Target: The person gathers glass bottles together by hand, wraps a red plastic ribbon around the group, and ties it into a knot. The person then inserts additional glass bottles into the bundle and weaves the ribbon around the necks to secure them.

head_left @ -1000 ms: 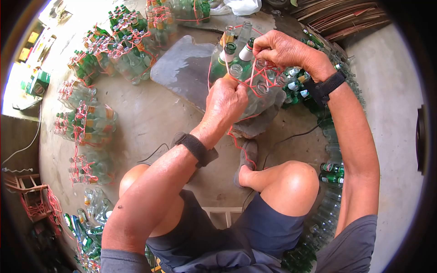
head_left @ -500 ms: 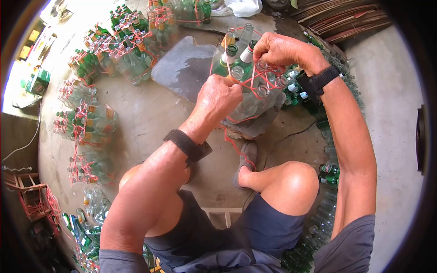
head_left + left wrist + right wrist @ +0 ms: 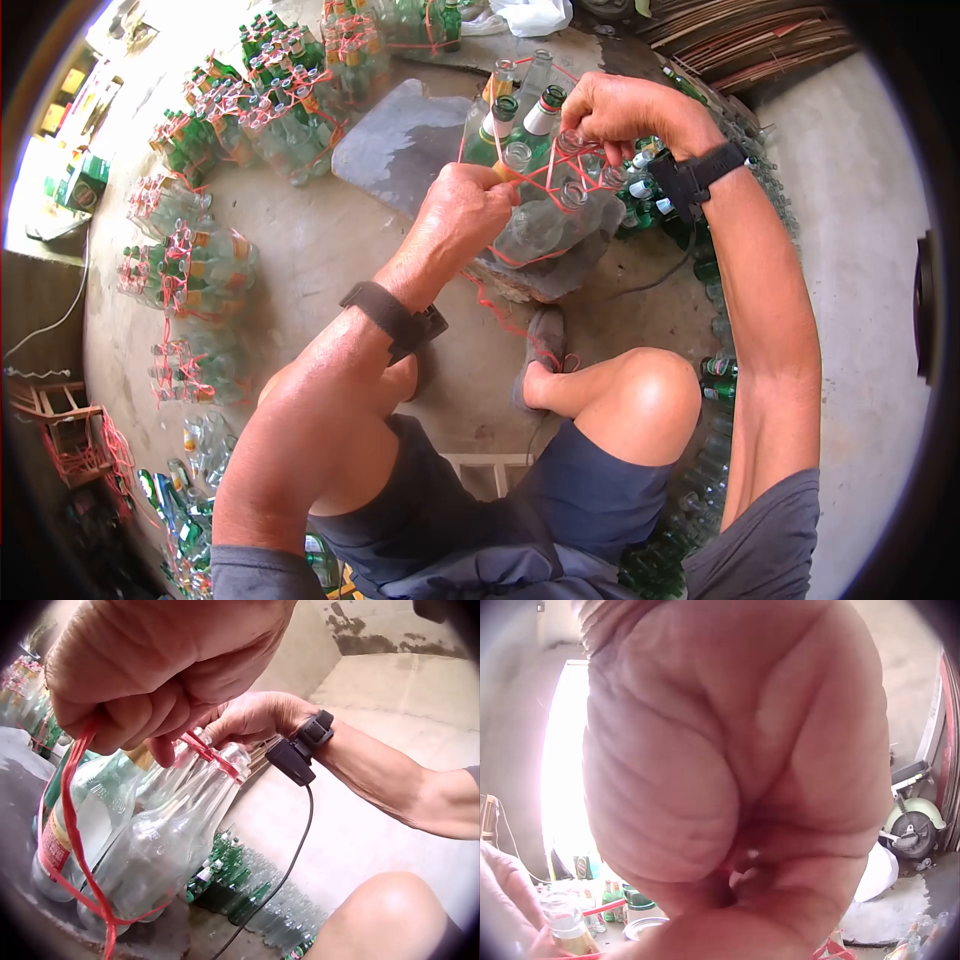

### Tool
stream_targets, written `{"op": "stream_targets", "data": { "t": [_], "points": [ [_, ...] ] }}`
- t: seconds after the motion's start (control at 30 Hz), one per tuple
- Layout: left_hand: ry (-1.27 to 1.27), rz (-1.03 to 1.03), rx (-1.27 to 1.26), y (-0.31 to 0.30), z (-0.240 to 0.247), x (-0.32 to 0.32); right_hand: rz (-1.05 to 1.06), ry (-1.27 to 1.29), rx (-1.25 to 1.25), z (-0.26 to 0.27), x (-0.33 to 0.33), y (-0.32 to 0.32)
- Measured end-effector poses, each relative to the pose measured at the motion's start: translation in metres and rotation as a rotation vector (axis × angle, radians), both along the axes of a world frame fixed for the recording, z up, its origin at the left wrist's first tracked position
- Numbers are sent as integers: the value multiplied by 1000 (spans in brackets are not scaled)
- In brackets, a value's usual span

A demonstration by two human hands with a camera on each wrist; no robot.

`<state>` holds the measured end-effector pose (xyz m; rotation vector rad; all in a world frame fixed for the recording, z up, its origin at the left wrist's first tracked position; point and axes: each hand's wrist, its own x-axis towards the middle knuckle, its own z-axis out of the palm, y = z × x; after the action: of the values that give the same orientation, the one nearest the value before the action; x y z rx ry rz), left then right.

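Observation:
Clear and green glass bottles (image 3: 530,232) stand grouped on a stone slab, with red cord (image 3: 551,188) laced among their necks and looped round their bodies. My left hand (image 3: 462,215) is at the near left of the necks; in the left wrist view its curled fingers grip red cord (image 3: 71,795) that runs down to the lower loop. My right hand (image 3: 625,108) is over the right-hand necks, fingers curled round a strand of the cord. Its fingertips are partly hidden in the right wrist view, where the palm (image 3: 735,750) fills the middle.
Tied bottle bundles (image 3: 205,270) stand at the left and back left. Loose bottles (image 3: 715,470) line the right side. A flat grey stone (image 3: 385,150) lies left of the group. Red cord trails near a shoe (image 3: 543,345); a white bag (image 3: 535,15) is at the back.
My left hand has moved left and slightly nearer the body, away from the necks. My right hand has shifted slightly right, its lower fingers showing more. The cord near the shoe has shifted.

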<state>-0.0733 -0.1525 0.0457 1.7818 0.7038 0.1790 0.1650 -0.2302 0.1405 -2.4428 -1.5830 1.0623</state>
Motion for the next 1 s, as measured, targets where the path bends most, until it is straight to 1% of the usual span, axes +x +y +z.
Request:
{"op": "stream_targets", "data": {
  "t": [0.03, 0.07, 0.1, 0.17, 0.23, 0.3, 0.33, 0.4, 0.43, 0.47, 0.5, 0.53, 0.57, 0.63, 0.73, 0.83, 0.9, 0.97, 1.0],
  "points": [
    [-64, 0, -24, -1, -3, 1, 20, -17, 3, 0, -2, -3],
    [-129, 0, -48, -1, -6, 1, -8, 11, 47, -1, -6, -10],
    [-131, 1, -48, -1, -6, 0, -8, 9, 48, -4, -14, -17],
    [-120, 1, -36, 0, -5, -1, -175, 7, 305, -10, -32, -31],
    [-134, 9, -27, 1, -5, 0, -66, -274, 292, -12, -46, -41],
    [-144, 16, -13, 1, -3, 0, 73, -547, 706, -34, -65, -65],
    [-143, 27, 27, 1, -1, 0, 67, -546, 708, -35, -78, -71],
    [-144, 39, 74, 1, 0, 1, -141, -548, 696, -34, -103, -74],
    [-179, 62, 178, 0, -5, 2, -143, -548, 699, -34, -112, -78],
    [-217, 85, 286, 1, -9, 3, -150, -580, 607, -34, -120, -82],
    [-216, 82, 292, -1, -6, 3, -157, -609, 513, -34, -124, -84],
    [-197, 83, 359, -4, -4, 1, -206, -561, 526, -42, -123, -84],
    [-181, 82, 429, -6, -1, -1, -211, -559, 529, -48, -122, -85],
    [-183, 69, 474, -8, 1, -3, -197, -531, 663, -54, -119, -85],
    [-174, 47, 519, -7, 5, -3, -251, -484, 688, -58, -120, -83],
    [-147, 24, 544, -7, 11, -2, -272, -416, 693, -62, -117, -83],
    [-119, 14, 570, -5, 11, -4, -261, -424, 711, -63, -115, -83],
    [-201, -4, 592, -1, 4, -5, -257, -427, 730, -65, -115, -84],
    [-199, -11, 597, 0, 5, -6, -260, -436, 728, -66, -115, -83]
  ]
}}
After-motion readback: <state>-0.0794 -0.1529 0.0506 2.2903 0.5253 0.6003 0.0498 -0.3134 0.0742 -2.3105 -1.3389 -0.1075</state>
